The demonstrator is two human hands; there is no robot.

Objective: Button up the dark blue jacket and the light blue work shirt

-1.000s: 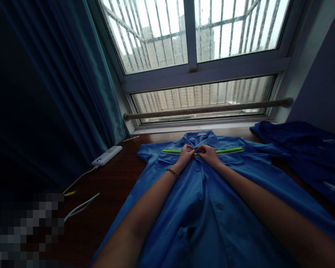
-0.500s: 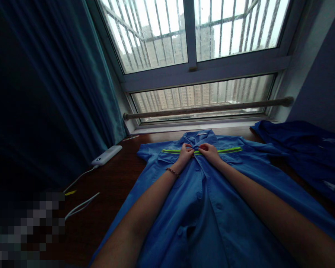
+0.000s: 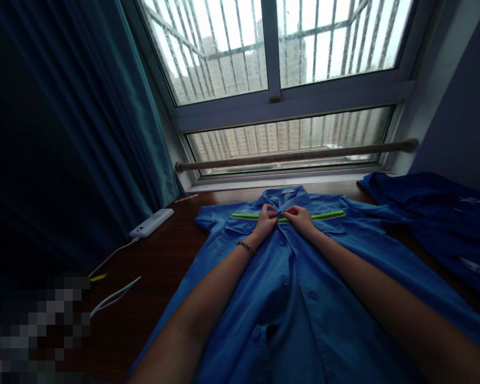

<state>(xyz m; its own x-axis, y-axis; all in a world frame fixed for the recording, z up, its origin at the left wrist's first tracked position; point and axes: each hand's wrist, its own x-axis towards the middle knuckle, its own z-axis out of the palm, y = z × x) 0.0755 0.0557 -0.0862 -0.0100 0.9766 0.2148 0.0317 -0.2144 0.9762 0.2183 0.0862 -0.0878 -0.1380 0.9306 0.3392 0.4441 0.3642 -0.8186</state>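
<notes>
A blue short-sleeved shirt (image 3: 248, 298) lies spread face up, its collar (image 3: 284, 196) toward the window. A yellow-green strip (image 3: 328, 215) crosses its chest. Just below the collar, my left hand (image 3: 266, 220) pinches the front edge of the shirt. Close beside it, my right hand (image 3: 298, 218) pinches the opposite front edge at the same height. Whether a button is between the fingertips is too small to tell. Lower down, the front hangs apart, with buttons (image 3: 285, 279) showing along one edge. A beaded bracelet (image 3: 247, 247) circles my left wrist.
On the dark wooden surface (image 3: 160, 266) at left lie a white power strip or power bank (image 3: 151, 223) and a white cable (image 3: 116, 296). Darker blue clothing (image 3: 436, 218) is heaped at right. Behind are a window rail (image 3: 296, 157) and a curtain (image 3: 136, 106).
My right fingertips have drawn slightly closer to my left ones at the shirt front. Otherwise the view has barely shifted.
</notes>
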